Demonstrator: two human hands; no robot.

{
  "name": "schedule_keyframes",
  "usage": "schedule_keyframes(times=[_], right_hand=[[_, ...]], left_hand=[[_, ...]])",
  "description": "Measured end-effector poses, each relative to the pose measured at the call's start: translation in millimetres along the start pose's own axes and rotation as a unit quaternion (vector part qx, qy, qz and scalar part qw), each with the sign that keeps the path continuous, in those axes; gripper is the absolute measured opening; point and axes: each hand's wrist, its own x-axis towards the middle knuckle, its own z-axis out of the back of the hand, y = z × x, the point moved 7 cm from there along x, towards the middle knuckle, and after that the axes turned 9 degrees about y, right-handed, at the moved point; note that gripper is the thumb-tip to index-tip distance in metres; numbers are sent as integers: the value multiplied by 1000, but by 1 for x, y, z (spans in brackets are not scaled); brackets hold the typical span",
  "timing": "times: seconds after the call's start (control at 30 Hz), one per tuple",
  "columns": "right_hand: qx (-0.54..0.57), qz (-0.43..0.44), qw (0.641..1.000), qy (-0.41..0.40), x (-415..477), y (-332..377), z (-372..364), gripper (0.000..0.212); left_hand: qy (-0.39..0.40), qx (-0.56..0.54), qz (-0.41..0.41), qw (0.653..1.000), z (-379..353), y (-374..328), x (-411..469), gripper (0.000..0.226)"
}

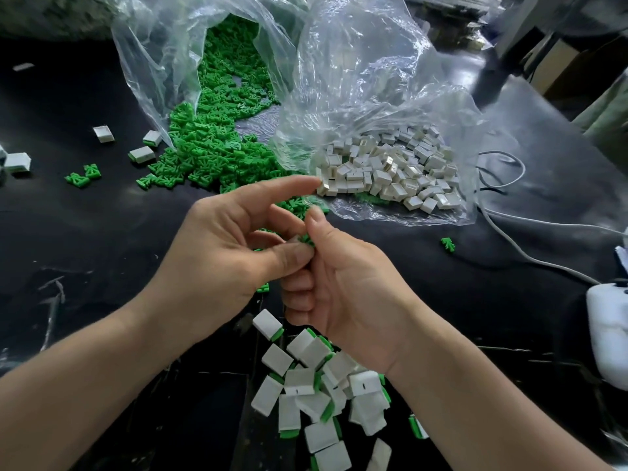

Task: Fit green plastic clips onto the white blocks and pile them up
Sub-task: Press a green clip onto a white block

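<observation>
Pinching a green clip (307,239) between them, the left hand (221,253) and right hand (339,290) meet above the middle of the black desk (102,232). Bare desk lies open to the left of the hands, and to the right as far as a lone clip (448,243) and the grey cables (509,260). The near side is crowded by the pile of clipped blocks (323,385), directly under the right wrist.

The left hand closes its thumb and bent middle fingers on the clip, with its index finger stretched straight toward the far bags. The right hand sets its thumb upright against the clip and curls its other fingers into the palm (whether a white block sits inside that curl is hidden).

Beyond the hands, a clear bag (163,62) lies on its side with green clips (217,147) spilling from its mouth onto the desk. Just right of it, a second clear bag (373,79) holds loose white blocks (390,171). Stray clipped blocks (141,154) lie scattered at far left, and a white device (608,334) sits at the right edge.
</observation>
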Motion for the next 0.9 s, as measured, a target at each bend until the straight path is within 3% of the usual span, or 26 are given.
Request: schedule_keyframes(times=[0.2, 0.43, 0.67, 0.9], right_hand=[[26, 3, 997, 68, 1, 4, -7, 43], [12, 9, 1000, 11, 0, 2, -6, 35], [-9, 14, 1000, -23, 0, -3, 0, 49], [29, -9, 997, 65, 3, 2, -8, 50]], left_hand=[[15, -23, 1, 1000, 3, -5, 0, 56], [11, 14, -8, 1000, 0, -4, 0, 53], [-2, 10, 0, 1000, -1, -1, -1, 51], [-1, -29, 3, 1000, 0, -3, 0, 64]])
